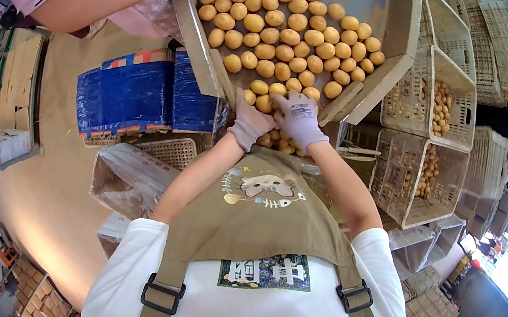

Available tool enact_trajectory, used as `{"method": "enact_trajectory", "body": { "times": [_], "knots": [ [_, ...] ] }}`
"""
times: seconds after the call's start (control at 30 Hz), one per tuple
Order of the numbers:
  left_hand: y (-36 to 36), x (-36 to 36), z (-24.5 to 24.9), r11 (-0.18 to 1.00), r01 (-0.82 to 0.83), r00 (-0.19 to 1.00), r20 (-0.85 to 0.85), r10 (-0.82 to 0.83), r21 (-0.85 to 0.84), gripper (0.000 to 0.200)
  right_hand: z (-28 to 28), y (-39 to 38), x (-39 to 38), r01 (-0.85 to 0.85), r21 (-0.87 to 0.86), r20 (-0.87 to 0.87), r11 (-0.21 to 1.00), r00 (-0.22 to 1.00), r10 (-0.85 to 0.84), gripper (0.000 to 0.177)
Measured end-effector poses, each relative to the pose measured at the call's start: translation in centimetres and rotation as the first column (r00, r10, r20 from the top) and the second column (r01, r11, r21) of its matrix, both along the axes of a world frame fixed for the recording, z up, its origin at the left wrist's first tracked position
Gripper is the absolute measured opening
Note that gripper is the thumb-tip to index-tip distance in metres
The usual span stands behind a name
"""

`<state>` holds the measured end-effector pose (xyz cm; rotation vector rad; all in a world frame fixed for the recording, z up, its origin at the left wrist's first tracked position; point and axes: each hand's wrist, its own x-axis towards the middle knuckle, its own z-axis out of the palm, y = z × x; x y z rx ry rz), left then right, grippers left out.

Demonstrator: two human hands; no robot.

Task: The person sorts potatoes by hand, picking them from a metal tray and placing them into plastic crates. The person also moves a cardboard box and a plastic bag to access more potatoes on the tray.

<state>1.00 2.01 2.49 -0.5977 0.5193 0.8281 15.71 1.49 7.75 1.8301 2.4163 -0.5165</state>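
Plastic-wrapped blue boxes at left; brown cartons stacked lower left.

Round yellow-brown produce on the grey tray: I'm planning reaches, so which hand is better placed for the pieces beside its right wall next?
Probably the pale-gloved right hand: it lies nearer that wall and those pieces; the left hand is farther left.

“中” on the white shirt
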Motion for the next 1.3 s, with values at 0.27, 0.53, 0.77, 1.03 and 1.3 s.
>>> {"method": "enact_trajectory", "body": {
  "times": [0.27, 0.53, 0.77, 1.03, 1.3],
  "knots": [
    [-1.3, -0.2, -0.4, 0.707, 0.373, 0.804, -0.589, 0.075, 0.6, 0.088, 5.4, 0.0, 19.1, 0.512, 0.692, -0.232, 0.508, 0.825, -0.515, 0.034],
    [-0.5, -1.2, -0.9, 0.947, 0.32, 0.888, -0.336, -0.314, -0.039, 0.072, 3.4, 0.7, 6.1, 0.001, 0.245, 0.054, 0.97, 0.998, -0.014, 0.051],
    [-1.6, -5.4, -0.8, 0.823, 0.529, 0.797, -0.455, -0.398, 0.208, 0.058, 5.4, 5.3, 8.5, 0.121, -0.27, 0.238, 0.955, 0.97, -0.056, 0.041],
    [-0.4, -1.6, 0.9, 0.972, 0.233, 0.937, -0.274, -0.216, 0.03, 0.091, 1.8, 1.9, 5.0, -0.152, -0.126, 0.032, 0.98, 0.987, 0.157, 0.054],
    [2.8, -0.2, 2.5, 0.997, 0.063, 0.987, -0.15, -0.055, 0.044, 0.091, 1.4, 0.3, 5.6, -0.152, 0.18, -0.063, 0.972, 0.984, 0.165, 0.029]
  ]
}}
